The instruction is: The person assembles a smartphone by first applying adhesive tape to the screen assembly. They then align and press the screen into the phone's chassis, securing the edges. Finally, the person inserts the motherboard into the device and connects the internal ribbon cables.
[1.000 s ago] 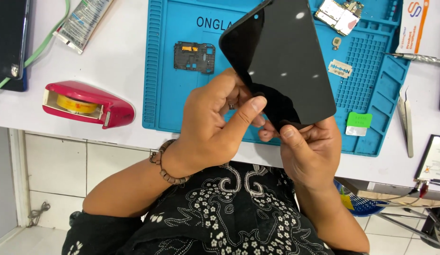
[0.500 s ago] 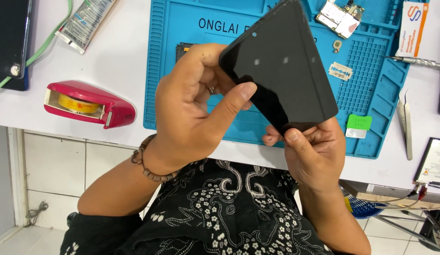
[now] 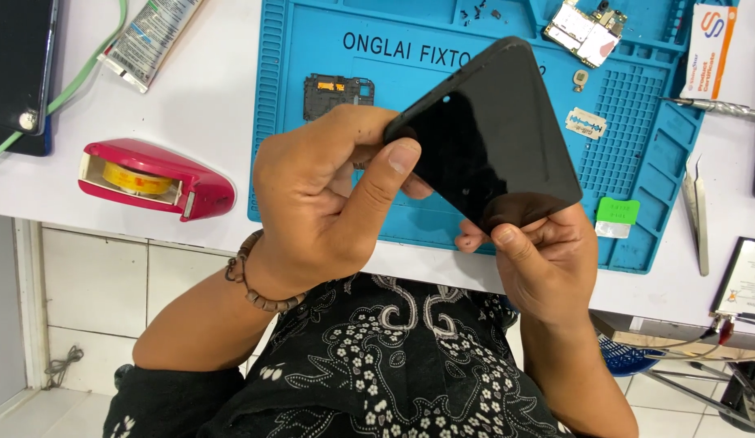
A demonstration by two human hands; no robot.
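Note:
I hold a black phone (image 3: 495, 134) tilted above a blue repair mat (image 3: 313, 146). My left hand (image 3: 329, 199) grips the phone's left edge, thumb pressed on its dark glossy face. My right hand (image 3: 548, 259) pinches the lower corner from below, thumb on top. A beaded bracelet (image 3: 260, 284) circles my left wrist. The phone hides the middle of the mat.
On the mat lie a small black frame part (image 3: 337, 93), a circuit board (image 3: 584, 28), a razor blade (image 3: 586, 123) and a green tag (image 3: 618, 212). A red tape dispenser (image 3: 154, 178), a glue tube (image 3: 150, 40), tweezers (image 3: 695, 207) and a dark device (image 3: 17, 69) rest on the white bench.
My left hand has slid up the phone's left edge, from the lower corner to the upper side. The phone has tipped a little flatter; my right hand keeps its hold.

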